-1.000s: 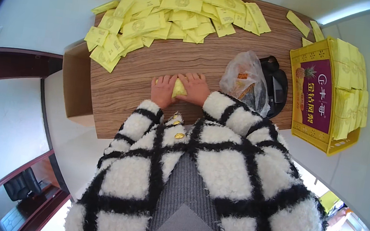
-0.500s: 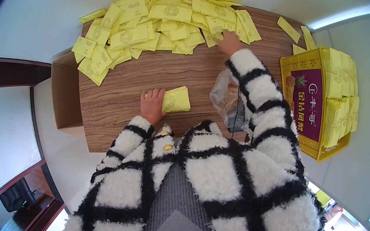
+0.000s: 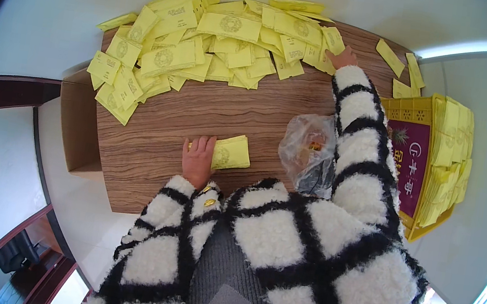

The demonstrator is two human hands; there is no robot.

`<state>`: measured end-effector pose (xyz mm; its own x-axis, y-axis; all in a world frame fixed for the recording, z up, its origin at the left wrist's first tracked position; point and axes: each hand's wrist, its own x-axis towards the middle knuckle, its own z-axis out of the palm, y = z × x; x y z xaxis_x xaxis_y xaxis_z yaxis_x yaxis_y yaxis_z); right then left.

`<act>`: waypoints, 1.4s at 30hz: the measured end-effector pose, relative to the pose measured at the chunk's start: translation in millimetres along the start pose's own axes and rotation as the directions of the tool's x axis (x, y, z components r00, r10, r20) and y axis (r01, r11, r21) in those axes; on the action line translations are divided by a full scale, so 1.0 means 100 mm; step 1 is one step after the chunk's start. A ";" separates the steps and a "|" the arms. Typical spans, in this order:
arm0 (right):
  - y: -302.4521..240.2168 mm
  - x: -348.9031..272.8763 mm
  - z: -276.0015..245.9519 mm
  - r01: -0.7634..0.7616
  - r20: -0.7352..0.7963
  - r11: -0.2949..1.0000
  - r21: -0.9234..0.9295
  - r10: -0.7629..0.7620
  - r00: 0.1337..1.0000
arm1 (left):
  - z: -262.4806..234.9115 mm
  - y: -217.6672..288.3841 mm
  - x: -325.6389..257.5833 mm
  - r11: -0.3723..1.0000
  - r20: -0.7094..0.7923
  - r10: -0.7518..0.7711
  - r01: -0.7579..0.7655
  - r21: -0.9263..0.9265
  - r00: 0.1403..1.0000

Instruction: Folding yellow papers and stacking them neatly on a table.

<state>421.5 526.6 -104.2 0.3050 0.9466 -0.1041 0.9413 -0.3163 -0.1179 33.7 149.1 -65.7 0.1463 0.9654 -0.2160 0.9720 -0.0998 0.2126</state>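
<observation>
Under my left hand (image 3: 197, 159), near the table's front edge, lies a small stack of yellow paper packets (image 3: 233, 153). The fingers of that hand wrap over the stack's left end. My right hand (image 3: 342, 59) reaches far forward to the right end of a big loose pile of yellow packets (image 3: 230, 24). Its fingers close on the edge of one yellow packet (image 3: 332, 40) there; the fingertips are partly hidden.
A crumpled clear plastic bag (image 3: 306, 148) lies beside my right forearm. To the right stands a yellow crate (image 3: 391, 108) filled with upright packets. Several loose packets (image 3: 390, 57) lie at the far right corner. An open cardboard box (image 3: 80, 129) stands at the table's left edge.
My right hand has moved right along the pile's front to its end packet. The left hand stays on the small stack. The whole view has shifted slightly.
</observation>
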 end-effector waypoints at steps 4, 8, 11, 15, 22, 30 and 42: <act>0.12 0.24 -0.02 0.025 0.061 0.997 0.079 -0.030 0.998 | 0.04 0.03 0.17 0.999 0.000 0.021 -0.021 -0.035 1.000; -0.16 0.15 -0.06 0.130 0.232 0.991 0.044 -0.136 0.963 | 0.04 0.03 0.13 0.999 0.012 -0.007 0.008 -0.035 1.000; -0.24 -0.02 -0.10 0.241 0.288 0.970 0.042 -0.243 0.926 | 0.02 0.04 0.06 0.999 0.001 -0.015 0.015 -0.041 1.000; -0.25 -0.48 -0.10 0.340 0.252 0.938 0.065 -0.345 0.904 | 0.01 0.06 -0.11 0.998 -0.038 0.010 -0.013 -0.058 0.999; -0.48 -1.61 -0.45 0.415 0.396 0.901 0.123 -0.428 0.812 | -0.03 0.15 -0.58 0.999 -0.053 -0.014 0.012 -0.036 0.998; -0.18 -2.28 -0.27 0.406 0.264 0.877 0.258 -0.468 0.843 | -0.02 0.19 -1.01 0.999 -0.104 0.021 -0.025 -0.041 0.994; -0.34 -3.53 -0.81 0.012 0.212 0.388 0.922 -0.530 0.821 | 0.00 0.04 -1.48 1.000 0.047 0.000 0.001 -0.018 0.999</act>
<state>293.4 208.7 16.3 -0.2797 0.9315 -0.2325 0.2358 -0.1681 -0.9571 16.3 6.1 -32.9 0.1545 0.9530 -0.2606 0.9687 -0.0943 0.2297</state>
